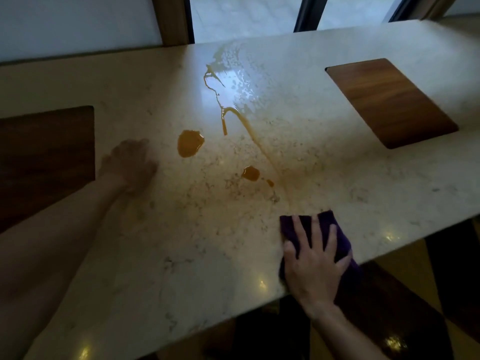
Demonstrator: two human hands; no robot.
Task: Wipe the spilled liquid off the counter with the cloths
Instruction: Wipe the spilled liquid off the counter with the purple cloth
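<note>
Purple cloth (pixel 335 229) sits at the counter's near edge, pinned flat under the right hand (pixel 315 266), fingers spread wide.
Orange-brown spill (pixel 190 143) is further out mid-counter, puddles plus a thin streak, well clear of the cloth. Left hand (pixel 130 165) rests blurry on the marble counter (pixel 337 165), can't tell its grip. Two inset wooden panels (pixel 389 102) flank the mess.

The pale cream stone-look worktop (pixel 324 178) is polished and glossy, with faint grey veining. The amber spilled liquid (pixel 189 142) lies on it in shiny wet pools. The dark purple cloth (pixel 335 229) looks soft and matt. Two inset brown wooden panels (pixel 389 102) show smooth, satin grain.
</note>
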